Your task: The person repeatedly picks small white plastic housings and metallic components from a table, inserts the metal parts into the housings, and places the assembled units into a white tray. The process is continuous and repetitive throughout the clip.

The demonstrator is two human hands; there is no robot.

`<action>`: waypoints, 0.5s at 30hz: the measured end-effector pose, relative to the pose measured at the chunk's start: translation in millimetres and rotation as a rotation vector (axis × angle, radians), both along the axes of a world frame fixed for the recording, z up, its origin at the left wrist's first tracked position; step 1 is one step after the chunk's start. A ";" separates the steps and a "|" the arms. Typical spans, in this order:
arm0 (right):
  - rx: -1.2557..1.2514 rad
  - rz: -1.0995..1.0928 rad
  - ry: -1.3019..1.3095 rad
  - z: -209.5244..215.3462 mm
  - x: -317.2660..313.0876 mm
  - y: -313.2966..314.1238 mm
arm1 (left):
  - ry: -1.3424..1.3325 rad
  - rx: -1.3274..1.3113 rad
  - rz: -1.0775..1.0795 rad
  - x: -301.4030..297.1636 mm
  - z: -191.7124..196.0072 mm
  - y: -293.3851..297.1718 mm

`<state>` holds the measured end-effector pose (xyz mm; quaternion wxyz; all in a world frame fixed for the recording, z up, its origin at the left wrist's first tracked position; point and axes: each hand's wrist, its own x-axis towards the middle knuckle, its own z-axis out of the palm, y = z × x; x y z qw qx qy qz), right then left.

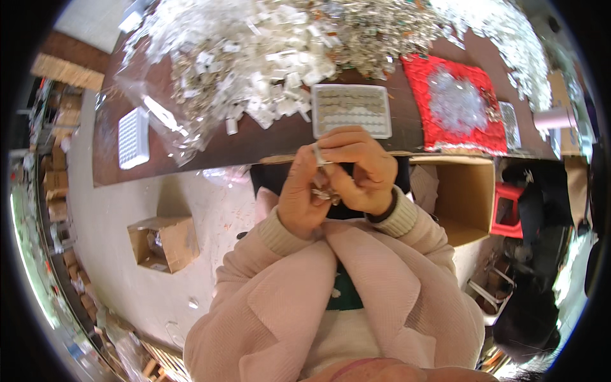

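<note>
My left hand (300, 194) and my right hand (361, 167) are pressed together just in front of the table edge, fingers curled around small silvery metal pieces (326, 193). A small clear plastic piece (316, 155) is pinched between the fingertips at the top. Just beyond my hands lies a white tray (351, 110) filled with rows of small round parts. A large heap of clear plastic and metal pieces (267, 51) covers the brown table (254, 143) behind it.
A white empty grid tray (133, 137) lies at the table's left. A red cloth (455, 105) with a pile of clear bits sits at the right. An open cardboard box (164, 242) stands on the floor at left, a bigger one (461, 194) under the table at right.
</note>
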<state>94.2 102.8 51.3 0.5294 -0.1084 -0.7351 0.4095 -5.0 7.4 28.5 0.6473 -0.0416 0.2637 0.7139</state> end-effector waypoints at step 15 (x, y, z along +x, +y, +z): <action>0.102 -0.871 -0.528 -24.8 138.3 62.8 | 0.283 0.211 -0.219 22.9 -6.4 15.4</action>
